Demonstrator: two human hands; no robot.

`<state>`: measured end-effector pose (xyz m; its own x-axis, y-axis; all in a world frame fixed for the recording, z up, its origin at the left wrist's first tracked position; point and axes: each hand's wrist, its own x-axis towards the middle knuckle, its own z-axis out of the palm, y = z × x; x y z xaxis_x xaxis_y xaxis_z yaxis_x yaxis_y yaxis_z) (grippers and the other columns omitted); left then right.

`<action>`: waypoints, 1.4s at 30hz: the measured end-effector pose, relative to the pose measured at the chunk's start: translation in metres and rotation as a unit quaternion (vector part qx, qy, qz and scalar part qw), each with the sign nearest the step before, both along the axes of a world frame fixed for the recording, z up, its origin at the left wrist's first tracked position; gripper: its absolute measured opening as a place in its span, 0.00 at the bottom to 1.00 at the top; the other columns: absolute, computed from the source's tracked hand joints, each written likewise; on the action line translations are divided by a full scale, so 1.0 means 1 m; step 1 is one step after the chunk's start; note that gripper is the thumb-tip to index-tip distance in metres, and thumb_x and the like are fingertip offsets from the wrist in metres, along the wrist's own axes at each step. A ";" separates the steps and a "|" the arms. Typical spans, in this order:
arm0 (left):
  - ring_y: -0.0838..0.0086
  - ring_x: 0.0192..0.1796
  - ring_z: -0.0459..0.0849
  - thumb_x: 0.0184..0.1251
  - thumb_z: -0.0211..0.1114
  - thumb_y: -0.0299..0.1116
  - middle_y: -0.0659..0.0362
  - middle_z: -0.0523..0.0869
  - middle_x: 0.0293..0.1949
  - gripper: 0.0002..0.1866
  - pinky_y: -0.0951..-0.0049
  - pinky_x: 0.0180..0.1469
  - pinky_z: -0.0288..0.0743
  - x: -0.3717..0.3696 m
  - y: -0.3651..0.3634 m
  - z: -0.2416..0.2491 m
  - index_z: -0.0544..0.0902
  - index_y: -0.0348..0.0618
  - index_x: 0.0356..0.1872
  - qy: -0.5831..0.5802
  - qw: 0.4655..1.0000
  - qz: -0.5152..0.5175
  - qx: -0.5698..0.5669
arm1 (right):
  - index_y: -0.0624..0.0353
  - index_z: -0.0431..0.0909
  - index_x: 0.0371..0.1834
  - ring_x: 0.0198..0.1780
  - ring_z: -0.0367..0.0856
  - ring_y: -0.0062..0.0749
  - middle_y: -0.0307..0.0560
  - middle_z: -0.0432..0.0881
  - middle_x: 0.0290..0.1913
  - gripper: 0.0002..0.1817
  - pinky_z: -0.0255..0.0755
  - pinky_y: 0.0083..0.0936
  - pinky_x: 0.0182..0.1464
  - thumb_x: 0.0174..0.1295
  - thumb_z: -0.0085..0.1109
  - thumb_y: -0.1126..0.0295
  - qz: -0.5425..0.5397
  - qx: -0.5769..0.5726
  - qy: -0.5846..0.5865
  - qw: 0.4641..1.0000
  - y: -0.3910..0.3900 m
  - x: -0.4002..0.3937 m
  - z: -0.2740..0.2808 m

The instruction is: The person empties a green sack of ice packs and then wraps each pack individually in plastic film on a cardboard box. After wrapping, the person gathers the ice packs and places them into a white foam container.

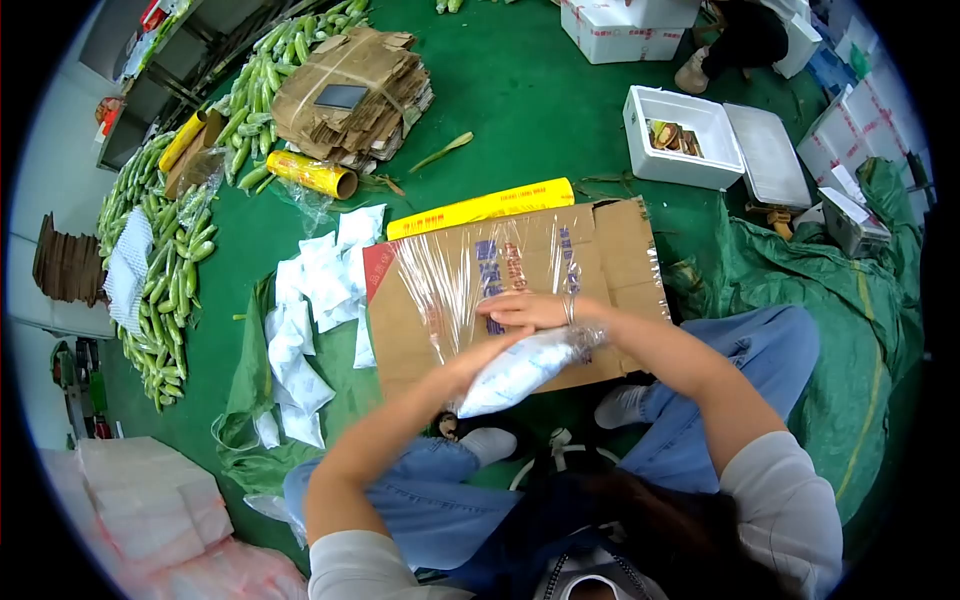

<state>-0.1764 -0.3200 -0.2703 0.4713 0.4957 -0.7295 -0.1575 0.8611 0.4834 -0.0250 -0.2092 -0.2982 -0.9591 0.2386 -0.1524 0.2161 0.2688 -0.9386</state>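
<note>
Rests the right hand (pixel 535 310) palm-down on clear film (pixel 425 280) stretched over a brown cardboard sheet (pixel 622 248), with fingers extended and gripping nothing visible. Reaches the left hand (pixel 488 355) across just nearer, touching the upper edge of a film-wrapped white packet (pixel 528 378); cannot tell how far those fingers bend or whether they grip it. Has the packet lying aslant between the forearms, over the cardboard's near edge. Has more white packets (pixel 335 275) heaped to the left, partly on a green sack (pixel 238 405). Faces, beyond a yellow film roll (pixel 480 207), a lidless white foam box (pixel 690 172) with brown and yellowish scraps (pixel 675 138) in the bottom. Also faces a taped foam box (pixel 630 42) with contents hidden, and, at far right, a small grey box (pixel 858 238) topped with white paper (pixel 845 205).
</note>
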 end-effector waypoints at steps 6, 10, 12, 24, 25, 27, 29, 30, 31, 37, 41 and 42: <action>0.68 0.47 0.82 0.68 0.56 0.57 0.52 0.83 0.49 0.32 0.68 0.52 0.75 0.032 -0.126 0.030 0.76 0.39 0.59 -0.109 0.942 -0.316 -0.041 | 0.59 0.67 0.67 0.73 0.57 0.43 0.51 0.66 0.69 0.33 0.43 0.42 0.74 0.69 0.43 0.44 -0.113 0.122 0.034 0.985 -0.032 0.001 -0.015; 0.76 0.58 0.77 0.76 0.48 0.50 0.59 0.79 0.59 0.27 0.76 0.62 0.68 0.028 -0.156 0.068 0.73 0.40 0.64 0.029 0.936 -0.329 -0.119 | 0.59 0.70 0.62 0.71 0.60 0.44 0.51 0.72 0.64 0.30 0.46 0.43 0.72 0.67 0.48 0.47 -0.066 0.321 -0.016 0.945 -0.054 0.021 0.007; 0.76 0.49 0.81 0.76 0.48 0.51 0.58 0.82 0.52 0.26 0.76 0.51 0.73 0.001 -0.161 0.030 0.75 0.39 0.61 -0.007 0.984 -0.141 -0.105 | 0.59 0.71 0.61 0.68 0.63 0.43 0.51 0.74 0.61 0.27 0.50 0.42 0.71 0.69 0.47 0.49 -0.035 0.304 0.020 0.952 -0.075 0.024 0.073; 0.54 0.46 0.82 0.72 0.53 0.47 0.42 0.82 0.44 0.26 0.60 0.46 0.75 0.027 -0.152 0.144 0.69 0.33 0.58 0.561 0.631 0.385 0.373 | 0.67 0.69 0.55 0.50 0.75 0.43 0.58 0.76 0.48 0.18 0.67 0.33 0.56 0.71 0.43 0.64 -0.396 0.004 0.209 0.894 -0.132 -0.050 0.134; 0.50 0.39 0.83 0.70 0.55 0.45 0.40 0.83 0.38 0.25 0.55 0.42 0.74 0.017 -0.147 0.140 0.70 0.33 0.55 0.622 0.551 0.452 0.324 | 0.67 0.65 0.62 0.53 0.74 0.49 0.62 0.75 0.52 0.23 0.66 0.35 0.58 0.69 0.46 0.63 -0.387 0.077 0.207 0.895 -0.152 -0.049 0.162; 0.62 0.36 0.83 0.71 0.54 0.44 0.46 0.83 0.34 0.21 0.63 0.39 0.73 -0.013 -0.136 0.129 0.74 0.32 0.48 0.552 0.524 0.589 0.271 | 0.65 0.57 0.69 0.59 0.69 0.64 0.74 0.65 0.62 0.35 0.61 0.44 0.63 0.61 0.56 0.60 -0.247 0.306 0.161 0.905 -0.174 -0.048 0.178; 0.67 0.35 0.83 0.71 0.53 0.46 0.51 0.84 0.36 0.20 0.66 0.38 0.74 -0.047 -0.144 0.099 0.78 0.35 0.45 0.447 0.606 0.596 0.278 | 0.65 0.60 0.67 0.61 0.63 0.74 0.78 0.58 0.65 0.40 0.56 0.51 0.66 0.52 0.64 0.59 -0.216 0.268 0.106 0.933 -0.199 -0.047 0.200; 0.69 0.35 0.83 0.71 0.52 0.47 0.53 0.85 0.36 0.20 0.67 0.37 0.75 -0.047 -0.149 0.104 0.80 0.37 0.43 0.323 0.711 0.589 0.209 | 0.65 0.61 0.66 0.62 0.61 0.73 0.79 0.57 0.65 0.41 0.56 0.50 0.66 0.49 0.65 0.61 -0.175 0.353 0.135 0.909 -0.204 -0.048 0.212; 0.72 0.36 0.83 0.71 0.51 0.48 0.56 0.85 0.37 0.21 0.69 0.37 0.77 -0.045 -0.158 0.115 0.81 0.39 0.42 0.187 0.792 0.565 0.134 | 0.65 0.61 0.66 0.64 0.60 0.71 0.80 0.56 0.65 0.41 0.55 0.49 0.67 0.47 0.66 0.64 -0.132 0.433 0.163 0.877 -0.210 -0.050 0.227; 0.68 0.36 0.86 0.71 0.44 0.58 0.54 0.85 0.37 0.30 0.69 0.39 0.82 -0.034 -0.227 0.101 0.79 0.41 0.50 0.254 0.720 0.135 0.631 | 0.58 0.75 0.23 0.26 0.74 0.44 0.48 0.74 0.21 0.08 0.66 0.40 0.31 0.52 0.62 0.68 -0.009 0.405 0.303 0.863 -0.247 -0.068 0.215; 0.64 0.34 0.87 0.61 0.61 0.56 0.51 0.86 0.32 0.28 0.67 0.36 0.82 -0.008 -0.272 0.177 0.78 0.37 0.46 0.246 0.903 0.334 0.114 | 0.62 0.74 0.31 0.29 0.75 0.50 0.53 0.75 0.26 0.08 0.68 0.40 0.33 0.57 0.57 0.69 -0.091 0.126 0.164 0.974 -0.226 -0.094 0.206; 0.65 0.33 0.87 0.60 0.64 0.54 0.51 0.86 0.31 0.27 0.67 0.35 0.82 0.005 -0.283 0.192 0.79 0.37 0.44 0.316 0.865 0.368 0.125 | 0.63 0.74 0.32 0.30 0.75 0.49 0.52 0.74 0.27 0.09 0.68 0.39 0.34 0.55 0.60 0.69 -0.106 -0.018 0.118 0.987 -0.229 -0.101 0.214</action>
<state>-0.1716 -0.6026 -0.0780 -0.4940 0.6710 -0.5529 -0.2554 0.4959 0.8300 -0.1256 -0.4381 -0.0838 -0.8979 0.4365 0.0575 0.0375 0.2060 -0.9778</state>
